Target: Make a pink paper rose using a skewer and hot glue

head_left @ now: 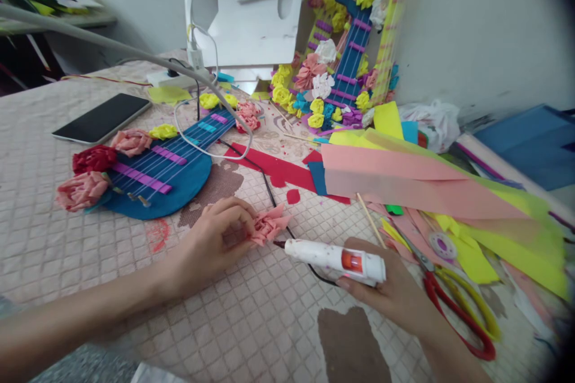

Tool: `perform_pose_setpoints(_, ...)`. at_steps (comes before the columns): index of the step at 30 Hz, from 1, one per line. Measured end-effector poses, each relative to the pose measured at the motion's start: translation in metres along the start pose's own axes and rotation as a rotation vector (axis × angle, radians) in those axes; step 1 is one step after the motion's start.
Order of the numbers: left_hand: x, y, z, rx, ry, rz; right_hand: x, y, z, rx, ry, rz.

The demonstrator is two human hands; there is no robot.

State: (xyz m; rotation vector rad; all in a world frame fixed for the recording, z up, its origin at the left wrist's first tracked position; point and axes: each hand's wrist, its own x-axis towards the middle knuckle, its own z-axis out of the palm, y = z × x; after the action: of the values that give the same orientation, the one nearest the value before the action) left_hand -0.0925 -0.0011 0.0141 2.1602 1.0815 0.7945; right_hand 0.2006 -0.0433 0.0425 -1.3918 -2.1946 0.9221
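Observation:
Near the middle of the table, my left hand (220, 239) is closed on a pink paper flower (268, 224), its fingertips at the flower's left side. My right hand (386, 287) grips a white glue gun (332, 258), whose dark nozzle points left and lies close to the flower's lower right edge; whether they touch I cannot tell. A blue paper guitar (179, 167) lies behind my left hand, with purple strips and white strings. Dark red (94, 159), pink (131, 142) and yellow flowers (163, 131) sit along its left and upper edge.
Scissors (426, 263) with red and yellow handles lie right of my right hand. Pink paper (404, 176) and yellow sheets cover the right side. Red strips (274, 166) lie mid-table. A phone (103, 118) rests at left. Flowered guitars (353, 60) lean against the wall. Cables cross the table.

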Motion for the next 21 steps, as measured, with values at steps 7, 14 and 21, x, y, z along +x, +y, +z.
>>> perform_pose_setpoints(7, 0.001, 0.000, 0.004, -0.003, 0.071, -0.064, -0.003, 0.003, -0.001, 0.024, -0.006, 0.068)
perform_pose_setpoints(14, 0.007, -0.004, 0.007, 0.055, 0.047, -0.144, -0.005, 0.007, 0.001, 0.045, 0.037, 0.095)
perform_pose_setpoints(21, 0.013, -0.005, 0.008, 0.043, 0.005, -0.196, -0.005, 0.017, 0.001, 0.025, 0.204, 0.121)
